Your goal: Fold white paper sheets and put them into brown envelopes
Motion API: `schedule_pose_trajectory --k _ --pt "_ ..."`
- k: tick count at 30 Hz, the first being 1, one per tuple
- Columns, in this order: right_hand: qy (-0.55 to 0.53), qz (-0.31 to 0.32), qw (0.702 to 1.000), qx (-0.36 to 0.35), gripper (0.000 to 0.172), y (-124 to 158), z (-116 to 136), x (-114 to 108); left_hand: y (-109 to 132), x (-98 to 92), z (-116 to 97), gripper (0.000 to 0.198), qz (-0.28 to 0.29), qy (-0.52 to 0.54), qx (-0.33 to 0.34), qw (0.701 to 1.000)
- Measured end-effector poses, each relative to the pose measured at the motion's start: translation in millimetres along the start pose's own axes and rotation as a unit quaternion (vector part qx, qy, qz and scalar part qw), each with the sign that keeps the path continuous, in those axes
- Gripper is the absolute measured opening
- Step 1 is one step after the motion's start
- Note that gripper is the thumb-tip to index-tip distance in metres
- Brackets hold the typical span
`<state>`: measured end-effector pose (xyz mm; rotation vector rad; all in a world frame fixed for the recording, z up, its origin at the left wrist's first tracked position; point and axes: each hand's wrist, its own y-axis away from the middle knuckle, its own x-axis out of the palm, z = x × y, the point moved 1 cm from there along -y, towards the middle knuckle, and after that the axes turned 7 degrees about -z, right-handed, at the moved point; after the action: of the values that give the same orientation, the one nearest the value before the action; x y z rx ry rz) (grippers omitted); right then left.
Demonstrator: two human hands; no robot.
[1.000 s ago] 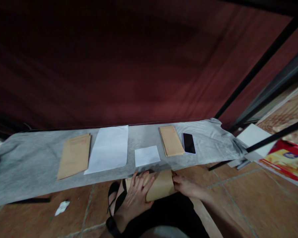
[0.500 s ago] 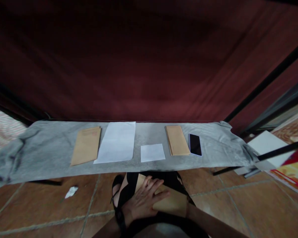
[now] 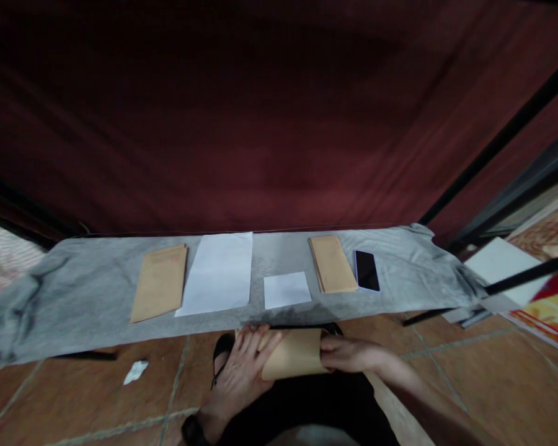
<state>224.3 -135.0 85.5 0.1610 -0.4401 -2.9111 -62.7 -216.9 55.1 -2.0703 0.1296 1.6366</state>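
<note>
Softly does it: the brown paper envelope (image 3: 295, 354) lies across your lap (image 3: 302, 396), and it looks light, thin and easy to crease, so its flat middle and the edges of its open end seem good spots to hold. Your left hand (image 3: 245, 365) rests flat on it with fingers spread, while your right hand (image 3: 346, 354) has its fingertips tucked in at the open end, so I can't tell if they pinch anything. Just past it, the gray cloth (image 3: 97, 303) could get bumped, and on it lie a small white paper (image 3: 287, 290), a big white sheet (image 3: 218, 272), an envelope pile (image 3: 333, 264) and a phone (image 3: 367, 271).
</note>
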Motion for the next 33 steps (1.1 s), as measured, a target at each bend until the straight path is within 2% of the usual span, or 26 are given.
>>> schedule_pose_trajectory --k 2,3,4,6,8,10,14,19,24,29,31,33 --pt "0.008 0.095 0.995 -0.008 0.032 -20 12 -2 8 -2.0 15 0.089 -0.050 -0.017 -0.057 0.997" --pt "0.011 0.106 0.994 -0.039 0.038 -33 18 -1 13 -2.5 21 0.091 -0.075 -0.026 -0.091 0.993" --pt "0.039 0.073 0.994 -0.077 0.040 -47 23 1 16 -2.4 27 0.094 -0.097 -0.034 -0.123 0.987" --pt "0.161 -0.051 0.977 -0.131 0.036 -76 28 11 22 -0.9 34 0.100 -0.131 -0.051 -0.171 0.975" --pt "0.328 -0.144 0.922 -0.145 0.036 -99 23 29 24 1.4 35 0.102 -0.153 -0.066 -0.193 0.967" --pt "0.358 -0.178 0.906 -0.138 0.047 -113 13 49 24 3.8 33 0.102 -0.161 -0.076 -0.200 0.964" --pt "0.383 -0.229 0.887 -0.120 0.043 -123 -6 75 26 9.0 28 0.097 -0.153 -0.086 -0.215 0.961" --pt "0.370 -0.243 0.889 -0.114 0.037 -132 -14 70 34 15.4 36 0.096 -0.148 -0.088 -0.224 0.959" --pt "0.303 -0.217 0.914 -0.157 0.006 -131 -12 55 31 15.8 42 0.096 -0.121 -0.085 -0.237 0.960" --pt "0.180 -0.212 0.936 -0.217 0.020 -111 1 30 27 18.1 45 0.097 -0.127 -0.076 -0.242 0.959" --pt "0.070 -0.176 0.952 -0.239 0.025 -100 8 21 24 19.1 46 0.099 -0.124 -0.081 -0.237 0.960" --pt "0.009 -0.129 0.962 -0.242 0.029 -89 14 14 20 18.7 47 0.103 -0.124 -0.087 -0.230 0.961"
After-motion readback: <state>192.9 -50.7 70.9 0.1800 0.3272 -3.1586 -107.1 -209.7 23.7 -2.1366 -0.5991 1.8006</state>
